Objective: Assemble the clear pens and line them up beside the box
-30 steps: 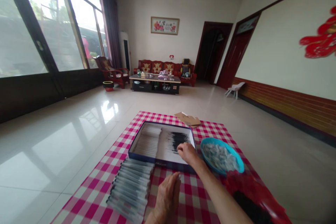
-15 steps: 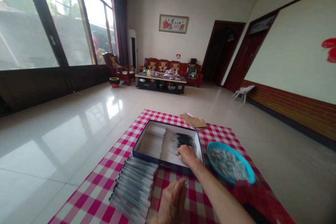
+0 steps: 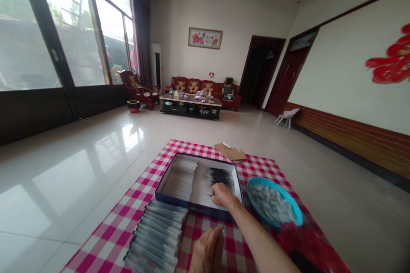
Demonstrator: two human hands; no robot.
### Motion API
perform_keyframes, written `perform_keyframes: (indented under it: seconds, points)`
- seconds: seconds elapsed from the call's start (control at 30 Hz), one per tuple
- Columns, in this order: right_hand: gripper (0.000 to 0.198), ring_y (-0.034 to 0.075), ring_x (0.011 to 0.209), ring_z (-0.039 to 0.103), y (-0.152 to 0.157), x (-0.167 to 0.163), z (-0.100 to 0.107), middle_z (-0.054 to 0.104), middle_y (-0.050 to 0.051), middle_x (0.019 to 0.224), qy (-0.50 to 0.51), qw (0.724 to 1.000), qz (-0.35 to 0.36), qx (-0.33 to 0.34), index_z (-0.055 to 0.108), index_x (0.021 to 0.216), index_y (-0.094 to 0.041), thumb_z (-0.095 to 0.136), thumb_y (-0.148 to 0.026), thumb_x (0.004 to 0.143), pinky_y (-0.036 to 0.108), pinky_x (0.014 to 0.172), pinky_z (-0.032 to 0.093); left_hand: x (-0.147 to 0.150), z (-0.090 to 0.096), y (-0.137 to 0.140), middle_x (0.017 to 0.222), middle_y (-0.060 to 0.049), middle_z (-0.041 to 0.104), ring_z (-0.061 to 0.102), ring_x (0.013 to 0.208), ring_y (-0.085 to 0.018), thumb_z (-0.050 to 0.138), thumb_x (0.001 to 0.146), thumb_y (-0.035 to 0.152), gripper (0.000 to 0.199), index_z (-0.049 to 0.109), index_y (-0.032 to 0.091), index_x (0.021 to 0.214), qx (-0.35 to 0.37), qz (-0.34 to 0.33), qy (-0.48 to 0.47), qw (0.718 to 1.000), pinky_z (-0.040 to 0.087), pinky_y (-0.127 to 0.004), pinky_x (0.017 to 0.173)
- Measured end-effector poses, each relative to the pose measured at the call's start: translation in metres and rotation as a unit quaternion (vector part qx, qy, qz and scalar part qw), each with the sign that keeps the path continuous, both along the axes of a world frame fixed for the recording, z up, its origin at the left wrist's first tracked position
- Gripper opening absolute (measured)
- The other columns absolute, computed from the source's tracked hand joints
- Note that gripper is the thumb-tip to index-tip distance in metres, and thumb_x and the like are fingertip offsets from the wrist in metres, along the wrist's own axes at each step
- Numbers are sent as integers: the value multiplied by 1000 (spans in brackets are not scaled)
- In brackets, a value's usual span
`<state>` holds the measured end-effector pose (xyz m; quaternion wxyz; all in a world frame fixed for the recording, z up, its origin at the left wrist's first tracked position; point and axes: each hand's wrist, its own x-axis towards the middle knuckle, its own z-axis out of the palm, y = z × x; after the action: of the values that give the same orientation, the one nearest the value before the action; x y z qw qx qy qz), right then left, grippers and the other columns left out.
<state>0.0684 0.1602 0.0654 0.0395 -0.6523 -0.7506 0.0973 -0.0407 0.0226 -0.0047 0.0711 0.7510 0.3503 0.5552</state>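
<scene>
Black sticks (image 3: 221, 175): right side of box (image 3: 200, 187); likely light, stiff, prone to rolling; pinch mid-length.
Right hand (image 3: 222, 195): curled beside sticks; grip cannot be told.
Left hand (image 3: 206, 248): near, fingers together; contents unclear.

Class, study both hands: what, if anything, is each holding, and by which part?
Cannot be told: a pale bit shows at the end of the left grip; the right grip, by the black pieces, hides any hold.

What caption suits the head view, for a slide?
Right hand at black sticks in an open box; left hand near pens.
</scene>
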Motion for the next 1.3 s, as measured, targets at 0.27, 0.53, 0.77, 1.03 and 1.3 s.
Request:
perform_keyframes:
  seconds: [0.27, 0.53, 0.77, 1.03, 1.3]
  points:
    - [27, 17, 85, 65, -36, 13, 38, 67, 5, 90, 171, 976, -13, 132, 57, 112, -16, 47, -14, 87, 28, 79, 50, -7, 9, 1, 86, -6, 70, 68, 76, -16, 38, 96, 21, 24, 56, 19, 111, 17, 38, -17, 999, 57, -23, 68]
    - [63, 16, 70, 63, -133, 35, 28, 60, 1, 87, 605, 758, -83, 229, 32, 137, -24, 59, -36, 82, 31, 69, 54, -6, 15, -8, 86, -7, 71, 67, 73, -15, 40, 96, 22, 28, 57, 19, 118, -54, -31, -5, 998, 56, -24, 69]
    - [68, 17, 73, 63, -160, 43, 3, 61, 1, 89, 644, 707, -139, 257, 28, 139, -27, 63, -38, 81, 35, 72, 53, 7, 24, -20, 81, -6, 69, 65, 70, -14, 40, 96, 22, 26, 61, 19, 111, -83, -65, 6, 994, 54, -23, 66]
    - [53, 18, 74, 66, -170, 36, -20, 63, 1, 85, 664, 665, -194, 279, 37, 123, -24, 64, -41, 80, 35, 71, 54, 5, 15, -20, 79, -6, 69, 67, 68, -15, 39, 96, 27, 29, 63, 19, 112, -76, -41, 63, 994, 54, -21, 64]
    - [31, 19, 70, 66, -182, 45, -27, 66, 1, 73, 678, 646, -232, 263, 56, 88, -20, 64, -49, 77, 32, 67, 55, -3, 13, -20, 72, -3, 64, 63, 66, -16, 43, 95, 32, 26, 66, 23, 100, -48, 25, 151, 987, 50, -22, 59]
